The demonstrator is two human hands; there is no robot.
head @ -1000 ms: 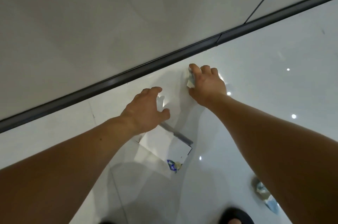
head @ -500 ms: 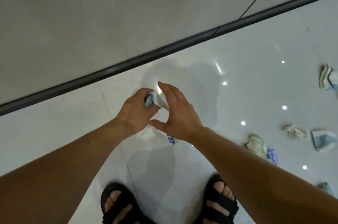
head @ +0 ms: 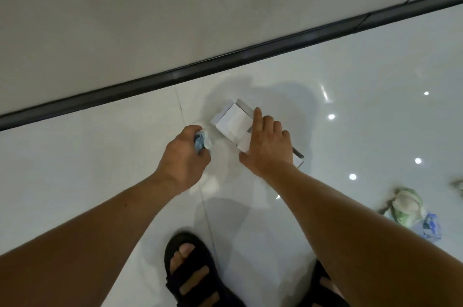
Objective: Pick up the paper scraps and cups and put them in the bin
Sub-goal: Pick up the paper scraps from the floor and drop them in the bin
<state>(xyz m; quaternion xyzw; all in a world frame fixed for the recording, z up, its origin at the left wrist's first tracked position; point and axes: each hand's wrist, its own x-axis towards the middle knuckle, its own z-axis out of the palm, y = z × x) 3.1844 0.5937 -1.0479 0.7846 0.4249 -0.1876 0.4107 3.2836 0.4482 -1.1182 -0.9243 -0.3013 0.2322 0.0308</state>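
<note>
White box: lay on the glossy pale floor, near the dark skirting strip.
Right hand: rested on the box, fingers fairly straight and close together, thumb spread sideways.
Left hand: fingers curled tight round a blue-and-white paper scrap, just left of the box.
Green cup: crumpled on the floor, well to the right, with a blue scrap against it.
Sandals: black, at the bottom edge.

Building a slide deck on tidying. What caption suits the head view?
Left hand grips a crumpled scrap; right hand lies on a white box on the glossy floor, more scraps nearby.
</note>
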